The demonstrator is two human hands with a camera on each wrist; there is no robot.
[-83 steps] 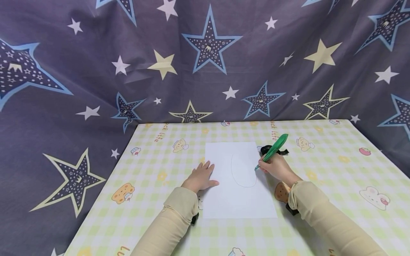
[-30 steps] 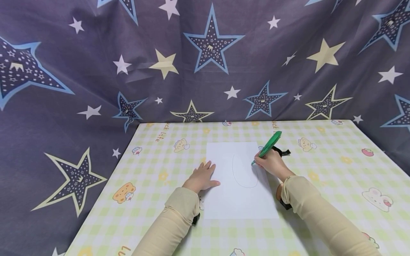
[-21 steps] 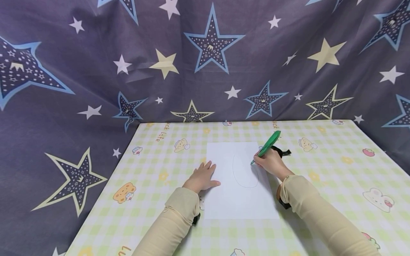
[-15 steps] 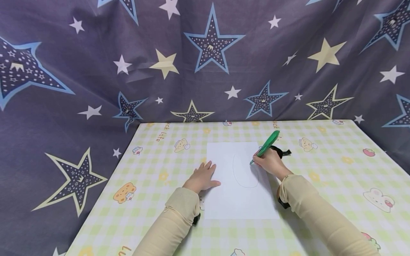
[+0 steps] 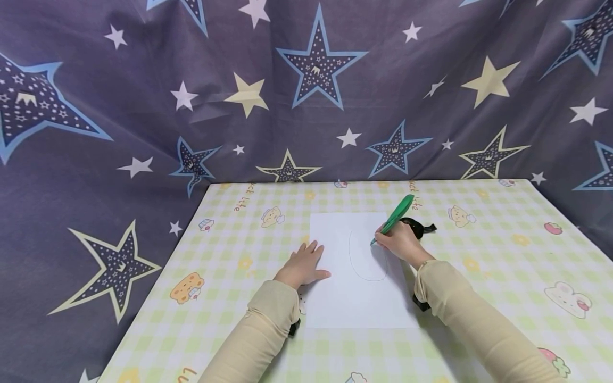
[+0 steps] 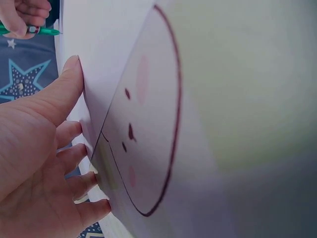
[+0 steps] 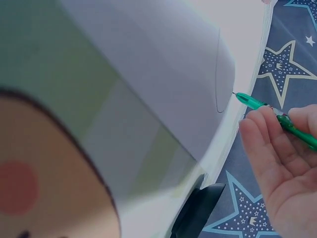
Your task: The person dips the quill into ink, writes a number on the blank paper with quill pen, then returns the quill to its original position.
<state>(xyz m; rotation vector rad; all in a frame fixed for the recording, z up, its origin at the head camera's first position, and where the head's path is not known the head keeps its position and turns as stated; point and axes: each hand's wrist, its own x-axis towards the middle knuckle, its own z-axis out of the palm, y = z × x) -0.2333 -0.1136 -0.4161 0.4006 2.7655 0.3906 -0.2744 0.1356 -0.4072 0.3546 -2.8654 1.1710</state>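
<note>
A white sheet of paper (image 5: 335, 306) lies on the table, with a thin U-shaped line (image 5: 367, 280) drawn on it. My left hand (image 5: 303, 265) rests on the sheet's left edge, fingers spread and thumb on the paper. In my right hand (image 5: 402, 243) I pinch a green pen (image 5: 401, 208), its top tilted up and to the right. The pen's tip is right at the paper, between the upper arms of the U. From the right wrist view, the pen (image 7: 251, 101) meets the sheet close to the drawn line (image 7: 216, 74).
A pale checked tablecloth (image 5: 230, 234) printed with cartoon animals and food covers the table. Behind the far edge hangs a dark curtain (image 5: 297, 127) with stars. A black strap (image 5: 416, 227) shows beyond my right hand, and a black piece (image 5: 421, 303) lies under that wrist.
My right hand has carried the pen left and slightly upward, from the right side of the U to inside it. My left hand stays in place on the sheet.
</note>
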